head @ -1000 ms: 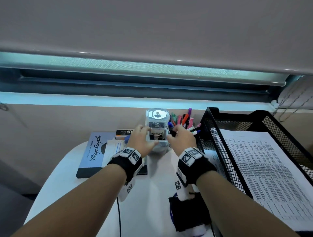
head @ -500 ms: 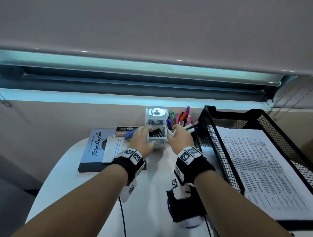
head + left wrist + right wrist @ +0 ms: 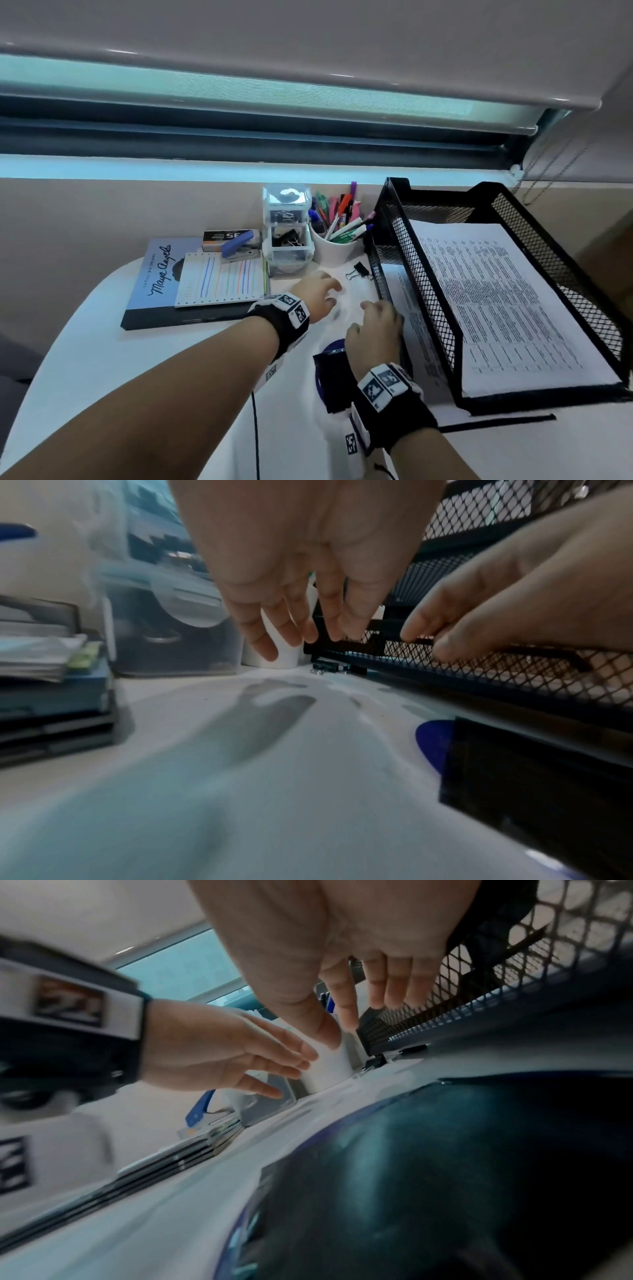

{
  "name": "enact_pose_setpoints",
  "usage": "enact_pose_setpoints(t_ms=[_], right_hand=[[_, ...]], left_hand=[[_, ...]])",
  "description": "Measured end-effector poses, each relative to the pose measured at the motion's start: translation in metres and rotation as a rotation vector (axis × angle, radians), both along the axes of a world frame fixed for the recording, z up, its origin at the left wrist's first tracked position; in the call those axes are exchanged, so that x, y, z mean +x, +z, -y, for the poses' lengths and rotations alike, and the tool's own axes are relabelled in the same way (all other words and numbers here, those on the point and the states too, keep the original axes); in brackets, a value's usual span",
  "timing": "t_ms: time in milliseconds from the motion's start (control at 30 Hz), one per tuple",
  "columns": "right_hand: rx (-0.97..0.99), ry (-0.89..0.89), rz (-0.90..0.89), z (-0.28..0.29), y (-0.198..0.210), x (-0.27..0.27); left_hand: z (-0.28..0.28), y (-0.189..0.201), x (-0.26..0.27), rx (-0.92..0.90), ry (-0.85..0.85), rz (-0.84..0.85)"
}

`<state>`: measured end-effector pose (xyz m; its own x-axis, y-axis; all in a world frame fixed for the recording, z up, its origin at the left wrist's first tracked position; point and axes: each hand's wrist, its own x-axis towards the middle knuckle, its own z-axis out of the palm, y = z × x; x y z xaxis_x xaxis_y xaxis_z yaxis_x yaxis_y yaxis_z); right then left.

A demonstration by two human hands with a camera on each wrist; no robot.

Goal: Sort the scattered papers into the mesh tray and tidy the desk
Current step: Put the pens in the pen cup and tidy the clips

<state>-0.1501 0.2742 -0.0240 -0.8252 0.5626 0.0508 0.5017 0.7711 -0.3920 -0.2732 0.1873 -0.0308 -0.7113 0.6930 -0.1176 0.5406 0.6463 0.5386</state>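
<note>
both hands empty w/ fingers loose: left hand [image 3: 317, 296] hovers over the desk [image 3: 102, 359] near the drawers [image 3: 289, 236], right hand [image 3: 375, 329] just beside the tray [image 3: 421, 298]. papers [image 3: 507, 301] already lie in the tray. probably next: the clip [image 3: 358, 272] by the tray wall. pinch it by the body, not the wire arms, then drop it in the open drawer w/o nudging the cup [image 3: 337, 248].

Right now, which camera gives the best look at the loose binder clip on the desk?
The head view: the binder clip lies whole beside the mesh tray. Both wrist views show it only small, low and blurred.
</note>
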Motion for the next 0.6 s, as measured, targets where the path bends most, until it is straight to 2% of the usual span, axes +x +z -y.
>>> enact_pose_setpoints(t_ms=[67,133,333,500,600], right_hand=[[0.137,-0.010,-0.058,0.000,-0.001,0.002],[0.179,-0.049,-0.033,-0.007,0.004,-0.001],[0.005,-0.092,0.169,-0.035,0.005,-0.018],[0.045,-0.129,0.169,-0.036,-0.004,-0.022],[0.073,-0.124,0.181,-0.035,-0.006,-0.023]], left_hand=[[-0.013,-0.004,-0.006,-0.012,-0.012,-0.009],[-0.025,-0.007,-0.012,-0.025,-0.030,-0.014],[-0.060,-0.014,-0.026,-0.060,-0.106,-0.112],[-0.082,-0.022,-0.029,-0.201,-0.167,-0.158],[-0.086,-0.028,-0.032,-0.196,-0.171,-0.110]])
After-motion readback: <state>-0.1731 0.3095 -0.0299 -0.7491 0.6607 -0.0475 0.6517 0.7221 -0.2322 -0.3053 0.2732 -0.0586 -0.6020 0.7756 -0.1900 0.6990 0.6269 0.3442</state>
